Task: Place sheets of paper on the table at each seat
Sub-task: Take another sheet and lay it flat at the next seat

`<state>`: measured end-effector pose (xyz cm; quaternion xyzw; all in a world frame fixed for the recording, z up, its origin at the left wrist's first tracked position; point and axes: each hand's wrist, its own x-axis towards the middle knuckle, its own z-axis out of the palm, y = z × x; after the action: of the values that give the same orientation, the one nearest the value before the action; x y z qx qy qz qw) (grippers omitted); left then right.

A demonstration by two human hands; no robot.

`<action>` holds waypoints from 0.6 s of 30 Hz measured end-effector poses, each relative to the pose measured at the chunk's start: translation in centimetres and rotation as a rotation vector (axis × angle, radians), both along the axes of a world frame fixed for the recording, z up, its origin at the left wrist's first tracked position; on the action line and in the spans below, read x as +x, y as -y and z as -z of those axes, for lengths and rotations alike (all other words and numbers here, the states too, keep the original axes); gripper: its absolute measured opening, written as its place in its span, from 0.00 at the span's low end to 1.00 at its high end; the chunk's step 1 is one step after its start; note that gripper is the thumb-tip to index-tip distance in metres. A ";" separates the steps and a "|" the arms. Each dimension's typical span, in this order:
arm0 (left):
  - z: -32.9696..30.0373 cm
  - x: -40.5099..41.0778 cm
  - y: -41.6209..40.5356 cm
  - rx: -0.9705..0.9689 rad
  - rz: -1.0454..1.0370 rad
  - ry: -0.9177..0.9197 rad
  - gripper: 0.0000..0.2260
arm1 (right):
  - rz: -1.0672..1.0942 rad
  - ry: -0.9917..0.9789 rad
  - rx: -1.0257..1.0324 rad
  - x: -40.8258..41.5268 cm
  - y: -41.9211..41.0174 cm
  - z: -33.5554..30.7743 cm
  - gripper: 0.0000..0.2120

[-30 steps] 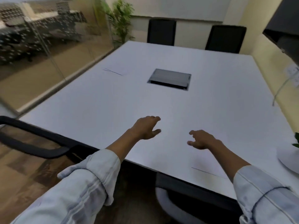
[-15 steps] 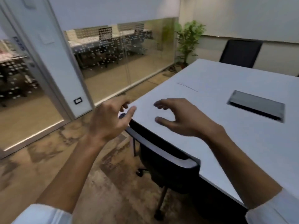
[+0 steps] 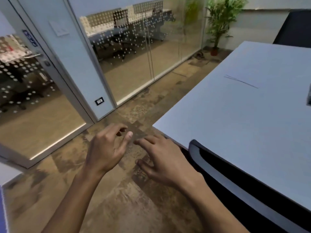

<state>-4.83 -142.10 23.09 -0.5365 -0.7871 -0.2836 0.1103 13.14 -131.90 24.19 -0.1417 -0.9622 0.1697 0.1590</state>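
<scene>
The white table (image 3: 235,125) fills the right side of the head view. A sheet of paper (image 3: 252,78) lies flat on it near the left edge, hard to tell from the top except for its dark front edge. My left hand (image 3: 107,148) and my right hand (image 3: 161,158) hang over the floor just off the table's near corner. Both hold nothing, with fingers spread and slightly curled.
A black chair (image 3: 239,184) is tucked under the table's near side, right of my right hand. Another dark chair (image 3: 294,27) stands at the far end. A glass wall and door (image 3: 42,91) run along the left, with a potted plant (image 3: 217,26) in the corner. Brown carpet lies between.
My view has swung left, away from the table toward the glass wall and door. Both hands have moved off the tabletop and now hover over the floor by the table's corner.
</scene>
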 end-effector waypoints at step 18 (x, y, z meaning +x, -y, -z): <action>8.6 -29.9 -21.0 -0.227 0.430 0.164 0.17 | 0.555 0.172 -0.166 -27.9 -14.6 10.9 0.24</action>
<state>-34.72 -121.09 14.49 -0.6758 -0.6879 -0.2530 -0.0776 -14.80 -117.30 13.26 -0.4258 -0.8795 0.1850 0.1051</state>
